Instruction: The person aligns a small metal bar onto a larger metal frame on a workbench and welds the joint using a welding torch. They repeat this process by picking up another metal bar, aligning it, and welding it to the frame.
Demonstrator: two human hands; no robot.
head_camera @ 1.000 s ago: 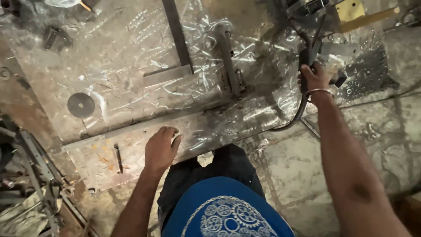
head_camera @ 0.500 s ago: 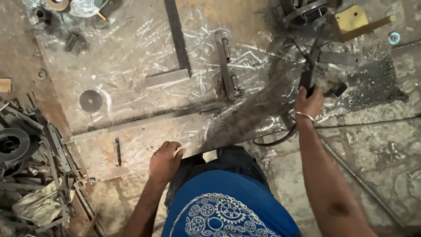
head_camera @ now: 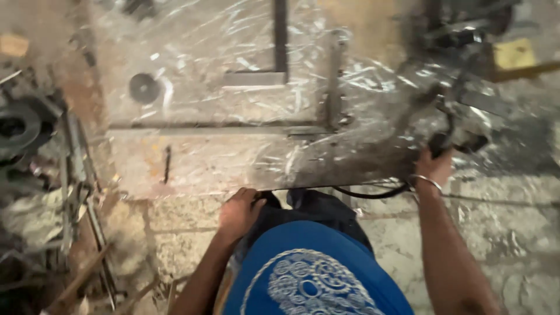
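My right hand (head_camera: 434,168), with a metal bangle on the wrist, is shut around the dark handle of a power tool (head_camera: 461,137) at the right edge of a scratched, shiny metal plate (head_camera: 233,157) on the floor. A black cable (head_camera: 367,192) loops from the tool along the plate's near edge. At that same edge, beside my dark trousers, rests my left hand (head_camera: 239,211), with bent fingers and nothing in it that I can see. The whole frame is blurred by motion.
On the plate lie a long flat bar (head_camera: 280,35), a short flat piece (head_camera: 254,79), an upright bar (head_camera: 333,81) and a round grinding disc (head_camera: 144,87). Scrap metal and rods (head_camera: 35,151) pile up at the left. A yellow object (head_camera: 513,55) sits at the top right.
The view has swung down and left. My left hand has slid back from the plate's surface to its near edge. My right hand has come lower with the tool.
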